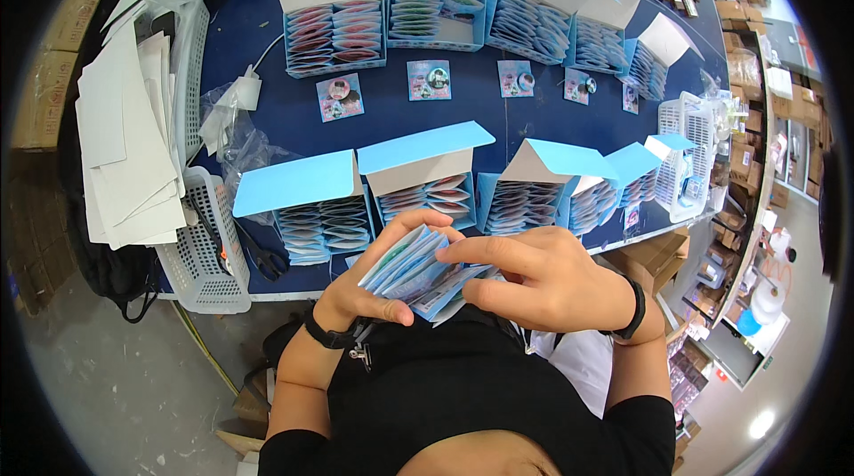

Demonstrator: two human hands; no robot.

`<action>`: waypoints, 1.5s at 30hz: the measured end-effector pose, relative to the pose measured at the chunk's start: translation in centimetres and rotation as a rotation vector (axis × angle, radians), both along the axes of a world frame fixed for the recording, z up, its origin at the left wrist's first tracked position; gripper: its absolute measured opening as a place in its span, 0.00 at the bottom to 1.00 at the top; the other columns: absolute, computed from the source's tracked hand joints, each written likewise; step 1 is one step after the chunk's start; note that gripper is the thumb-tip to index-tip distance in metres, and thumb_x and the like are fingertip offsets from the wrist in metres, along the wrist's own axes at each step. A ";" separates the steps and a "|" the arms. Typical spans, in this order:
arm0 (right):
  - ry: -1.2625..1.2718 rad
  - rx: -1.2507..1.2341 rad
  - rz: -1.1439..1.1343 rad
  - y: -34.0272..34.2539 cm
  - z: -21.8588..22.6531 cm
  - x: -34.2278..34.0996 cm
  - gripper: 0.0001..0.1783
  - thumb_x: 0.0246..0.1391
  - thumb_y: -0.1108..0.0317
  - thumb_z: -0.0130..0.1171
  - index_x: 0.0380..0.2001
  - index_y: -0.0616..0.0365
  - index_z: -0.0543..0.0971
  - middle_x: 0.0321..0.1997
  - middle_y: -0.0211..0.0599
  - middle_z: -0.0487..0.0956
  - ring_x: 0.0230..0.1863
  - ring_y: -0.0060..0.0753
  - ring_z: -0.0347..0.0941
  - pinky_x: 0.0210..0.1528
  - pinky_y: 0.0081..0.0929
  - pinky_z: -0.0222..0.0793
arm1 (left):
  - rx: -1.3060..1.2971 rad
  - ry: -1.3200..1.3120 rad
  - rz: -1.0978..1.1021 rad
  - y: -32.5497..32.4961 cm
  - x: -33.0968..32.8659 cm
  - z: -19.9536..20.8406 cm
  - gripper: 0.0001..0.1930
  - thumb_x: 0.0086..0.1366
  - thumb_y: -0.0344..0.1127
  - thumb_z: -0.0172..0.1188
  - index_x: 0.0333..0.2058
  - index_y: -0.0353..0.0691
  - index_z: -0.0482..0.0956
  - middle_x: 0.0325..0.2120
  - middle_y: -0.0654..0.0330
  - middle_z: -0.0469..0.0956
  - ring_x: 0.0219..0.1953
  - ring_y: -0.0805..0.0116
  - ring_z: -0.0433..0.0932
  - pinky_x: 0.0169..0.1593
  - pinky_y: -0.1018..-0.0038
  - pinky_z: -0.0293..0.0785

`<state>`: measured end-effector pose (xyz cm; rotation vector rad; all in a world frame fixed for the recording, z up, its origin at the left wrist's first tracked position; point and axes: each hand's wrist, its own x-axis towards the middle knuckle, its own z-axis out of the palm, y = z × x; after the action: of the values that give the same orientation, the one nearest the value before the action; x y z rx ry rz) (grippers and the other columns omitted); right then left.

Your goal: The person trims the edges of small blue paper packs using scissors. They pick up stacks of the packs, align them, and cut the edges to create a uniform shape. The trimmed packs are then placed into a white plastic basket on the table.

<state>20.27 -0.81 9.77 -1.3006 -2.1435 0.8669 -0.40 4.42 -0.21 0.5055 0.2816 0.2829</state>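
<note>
My left hand (pixel 354 291) is wrapped round a stack of thin blue packets (pixel 402 264), held in front of my chest at the table's near edge. The packets fan apart toward their right side. From the right, my right hand (pixel 544 280) reaches over them, its index fingertip on the upper edges and its other fingers bent round the lower packets. Its thumb is hidden. Just beyond my hands stand open light-blue boxes filled with similar packets: one box (pixel 296 187) at the left, another box (pixel 427 160) behind the stack, and one box (pixel 485 196) to its right.
More filled boxes (pixel 289 58) line the far side of the blue table (pixel 356 138), with small cards (pixel 430 81) before them. Scissors (pixel 263 255) lie beside a white basket (pixel 206 245) at the left. Paper sheets (pixel 124 156) are piled there; another white basket (pixel 689 133) stands right.
</note>
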 end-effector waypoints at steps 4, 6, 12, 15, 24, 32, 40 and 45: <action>0.101 -0.169 -0.069 1.7 -0.1 0.8 0.09 0.39 0.75 0.62 0.25 0.56 0.72 0.47 0.36 0.76 0.22 0.33 0.75 0.19 0.24 0.69 | -0.060 0.014 0.040 1.2 -0.1 -0.4 0.48 0.39 0.39 0.73 0.59 0.44 0.55 0.50 0.50 0.67 0.56 0.55 0.66 0.60 0.61 0.63; 0.164 -0.124 -0.152 3.7 0.0 1.7 0.08 0.40 0.77 0.62 0.25 0.56 0.73 0.46 0.38 0.76 0.23 0.35 0.74 0.22 0.23 0.69 | -0.167 0.002 0.023 1.5 -0.4 -1.0 0.47 0.41 0.36 0.71 0.60 0.43 0.55 0.50 0.48 0.67 0.55 0.54 0.67 0.53 0.58 0.72; -0.318 0.022 -0.567 10.2 -0.1 5.9 0.06 0.44 0.75 0.61 0.26 0.58 0.73 0.23 0.36 0.77 0.15 0.26 0.67 0.18 0.23 0.60 | -0.108 -0.033 0.048 2.0 -2.0 -2.0 0.48 0.40 0.33 0.70 0.61 0.43 0.53 0.52 0.50 0.64 0.57 0.54 0.66 0.51 0.57 0.75; -0.470 0.215 -0.491 13.1 -5.4 7.5 0.06 0.46 0.71 0.60 0.27 0.55 0.72 0.24 0.38 0.77 0.23 0.44 0.73 0.23 0.34 0.66 | -0.104 -0.070 0.075 2.4 -2.7 -2.1 0.48 0.40 0.31 0.69 0.62 0.42 0.53 0.53 0.50 0.63 0.59 0.54 0.63 0.55 0.55 0.71; -0.651 0.127 -0.535 17.4 -17.0 11.0 0.04 0.50 0.69 0.54 0.30 0.54 0.72 0.27 0.41 0.77 0.29 0.51 0.75 0.28 0.43 0.69 | -0.224 -0.088 0.170 2.4 -5.3 -1.9 0.48 0.40 0.28 0.69 0.61 0.40 0.52 0.51 0.47 0.65 0.58 0.53 0.63 0.53 0.52 0.71; -0.677 -0.039 -0.596 17.1 -17.4 10.5 0.12 0.47 0.72 0.56 0.39 0.55 0.75 0.43 0.46 0.77 0.39 0.55 0.74 0.40 0.43 0.71 | -0.067 -0.075 0.259 2.7 -5.7 -1.0 0.49 0.39 0.30 0.74 0.60 0.39 0.54 0.45 0.47 0.69 0.53 0.57 0.69 0.46 0.60 0.78; -0.222 -0.250 -0.061 14.0 -2.8 0.3 0.14 0.43 0.76 0.58 0.37 0.58 0.77 0.33 0.42 0.77 0.31 0.45 0.75 0.30 0.34 0.71 | 0.211 -0.076 0.297 2.8 -5.5 -1.5 0.50 0.41 0.36 0.76 0.60 0.36 0.53 0.47 0.53 0.69 0.52 0.63 0.69 0.56 0.68 0.67; 0.059 -0.213 0.332 8.9 2.4 -4.0 0.17 0.35 0.79 0.57 0.35 0.60 0.76 0.35 0.37 0.77 0.23 0.37 0.74 0.22 0.28 0.70 | 0.338 -0.027 0.235 2.8 -5.8 -0.4 0.51 0.39 0.35 0.77 0.60 0.36 0.54 0.50 0.55 0.67 0.54 0.64 0.68 0.59 0.69 0.62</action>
<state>16.29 8.08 12.17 -1.0105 -2.3071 1.2807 -6.20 7.20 -0.59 0.8033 0.2682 0.5710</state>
